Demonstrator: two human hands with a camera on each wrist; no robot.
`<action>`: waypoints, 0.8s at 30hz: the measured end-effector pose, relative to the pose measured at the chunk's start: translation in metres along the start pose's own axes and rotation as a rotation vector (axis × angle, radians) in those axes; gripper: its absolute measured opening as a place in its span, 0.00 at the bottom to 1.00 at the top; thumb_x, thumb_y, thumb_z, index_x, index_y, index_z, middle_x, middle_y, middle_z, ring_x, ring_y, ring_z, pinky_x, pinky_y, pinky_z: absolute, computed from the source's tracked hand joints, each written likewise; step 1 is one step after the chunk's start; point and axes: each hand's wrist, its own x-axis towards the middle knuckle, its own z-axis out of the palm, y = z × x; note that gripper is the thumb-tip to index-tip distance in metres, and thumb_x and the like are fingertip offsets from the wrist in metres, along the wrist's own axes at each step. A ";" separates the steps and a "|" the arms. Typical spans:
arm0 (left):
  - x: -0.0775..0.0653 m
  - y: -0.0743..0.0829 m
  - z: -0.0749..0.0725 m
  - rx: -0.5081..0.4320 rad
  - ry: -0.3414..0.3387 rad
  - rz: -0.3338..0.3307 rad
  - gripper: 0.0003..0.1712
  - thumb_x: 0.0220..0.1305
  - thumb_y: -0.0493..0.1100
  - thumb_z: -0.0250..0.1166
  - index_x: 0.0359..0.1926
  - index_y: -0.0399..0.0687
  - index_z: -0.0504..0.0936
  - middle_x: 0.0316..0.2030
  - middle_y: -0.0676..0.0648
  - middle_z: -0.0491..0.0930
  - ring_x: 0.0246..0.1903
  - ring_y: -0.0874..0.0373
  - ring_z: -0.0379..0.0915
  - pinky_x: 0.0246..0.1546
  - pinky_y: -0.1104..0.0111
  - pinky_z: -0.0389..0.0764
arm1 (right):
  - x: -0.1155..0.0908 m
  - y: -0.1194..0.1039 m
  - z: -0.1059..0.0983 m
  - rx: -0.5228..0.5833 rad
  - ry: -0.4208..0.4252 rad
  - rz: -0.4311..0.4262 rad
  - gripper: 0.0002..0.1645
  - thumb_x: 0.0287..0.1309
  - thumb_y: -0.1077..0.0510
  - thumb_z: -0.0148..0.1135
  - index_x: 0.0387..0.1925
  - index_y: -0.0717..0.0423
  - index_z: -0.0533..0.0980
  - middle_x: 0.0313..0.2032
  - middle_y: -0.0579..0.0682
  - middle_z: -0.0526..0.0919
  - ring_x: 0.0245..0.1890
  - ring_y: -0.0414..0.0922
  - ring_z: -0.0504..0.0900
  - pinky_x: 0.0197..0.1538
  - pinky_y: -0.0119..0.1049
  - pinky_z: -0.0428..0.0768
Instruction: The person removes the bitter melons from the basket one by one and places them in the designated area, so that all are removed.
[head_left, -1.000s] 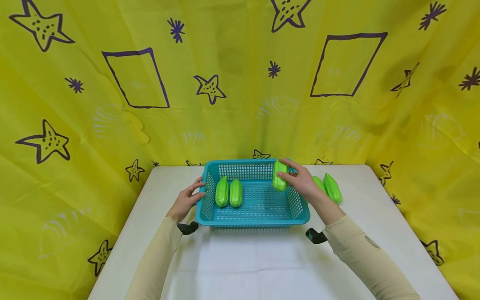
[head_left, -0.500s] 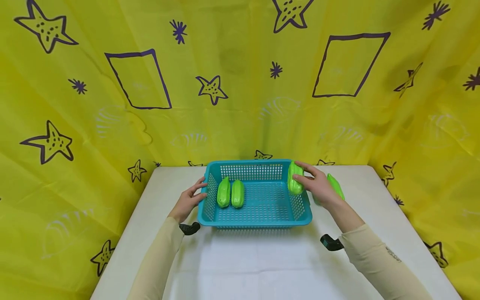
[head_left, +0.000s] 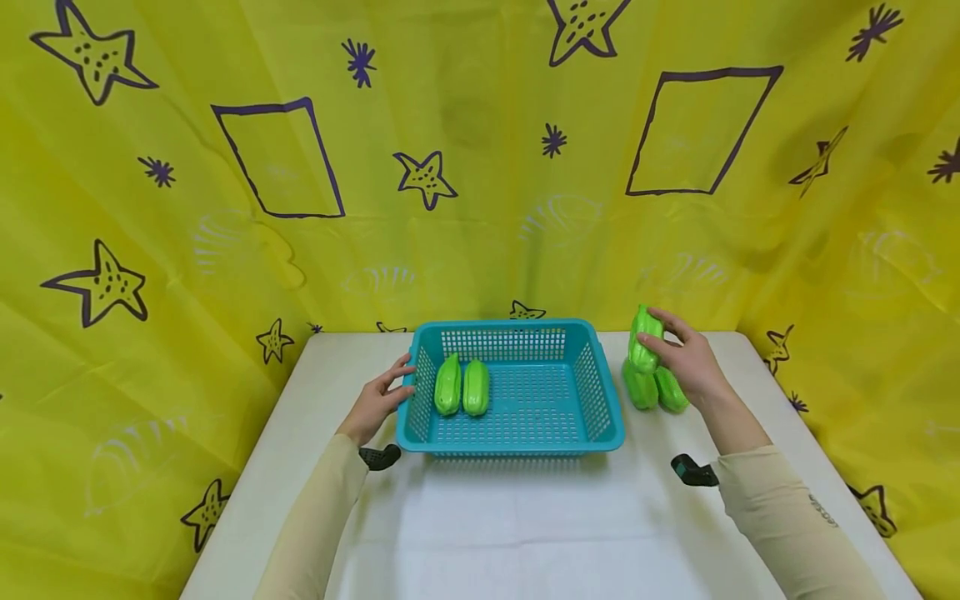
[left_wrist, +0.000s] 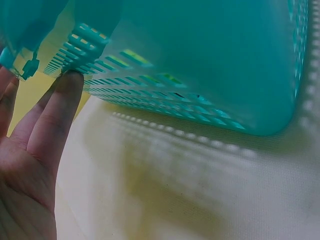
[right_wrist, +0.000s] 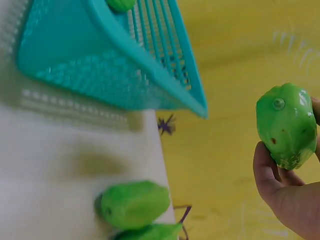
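Above the right side of a white, cloth-covered worktop, we are holding an elongated, ribbed, glossy bright-green fruit in our right-hand grip, which is standing narrow, thumb and fingers pressing its sides. The right wrist view is showing a round pale stub and a brown spot on its end. Just below it in the head view, one similar green fruit and a second similar green fruit are lying close together on the worktop, to the right of a turquoise, rectangular plastic basket with lattice walls.

Our left-hand grip is standing fairly wide at the basket's left end, fingers touching it. Inside, toward that end, a green fruit with a pointed tip and a blunter green fruit are lying side by side, lengthwise front to back.

We are wearing beige sleeves, and behind the worktop a yellow curtain with dark star drawings is hanging.
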 end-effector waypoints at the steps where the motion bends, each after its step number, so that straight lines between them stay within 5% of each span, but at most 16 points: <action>1: 0.000 0.000 0.000 -0.001 0.001 0.000 0.28 0.71 0.38 0.58 0.69 0.36 0.65 0.76 0.54 0.48 0.75 0.46 0.38 0.65 0.44 0.62 | 0.001 0.003 -0.005 0.003 0.006 0.004 0.44 0.65 0.43 0.59 0.76 0.51 0.54 0.71 0.64 0.52 0.52 0.41 0.70 0.42 0.21 0.77; 7: 0.002 0.000 0.000 0.001 0.002 0.016 0.28 0.71 0.37 0.58 0.69 0.35 0.65 0.76 0.52 0.48 0.75 0.45 0.39 0.64 0.44 0.63 | 0.007 0.023 -0.030 0.009 0.061 0.048 0.43 0.68 0.45 0.57 0.76 0.53 0.52 0.72 0.68 0.47 0.48 0.35 0.69 0.41 0.19 0.76; 11: 0.002 0.000 -0.001 0.004 0.003 0.011 0.28 0.71 0.38 0.58 0.69 0.36 0.65 0.76 0.53 0.48 0.75 0.46 0.38 0.64 0.44 0.63 | 0.010 0.039 -0.044 -0.014 0.085 0.079 0.42 0.68 0.45 0.56 0.76 0.52 0.52 0.73 0.68 0.45 0.54 0.42 0.67 0.41 0.17 0.76; 16: 0.011 -0.022 -0.005 0.023 0.025 0.040 0.28 0.71 0.42 0.60 0.68 0.42 0.68 0.75 0.58 0.50 0.74 0.48 0.41 0.63 0.46 0.66 | 0.010 0.058 -0.060 -0.067 0.050 0.081 0.44 0.67 0.42 0.56 0.76 0.53 0.51 0.73 0.69 0.43 0.62 0.54 0.62 0.41 0.16 0.74; 22: 0.013 -0.030 -0.006 0.031 0.031 0.053 0.29 0.70 0.45 0.61 0.68 0.44 0.69 0.75 0.59 0.51 0.74 0.48 0.44 0.63 0.46 0.67 | 0.008 0.069 -0.070 -0.118 -0.004 0.064 0.44 0.68 0.45 0.56 0.76 0.57 0.51 0.71 0.70 0.47 0.50 0.37 0.66 0.40 0.19 0.75; 24: 0.013 -0.030 -0.006 0.029 0.028 0.048 0.29 0.70 0.46 0.62 0.68 0.45 0.69 0.75 0.60 0.51 0.74 0.49 0.44 0.63 0.47 0.66 | 0.009 0.072 -0.073 -0.141 -0.021 0.058 0.44 0.69 0.45 0.56 0.76 0.58 0.51 0.70 0.71 0.48 0.51 0.39 0.67 0.39 0.19 0.76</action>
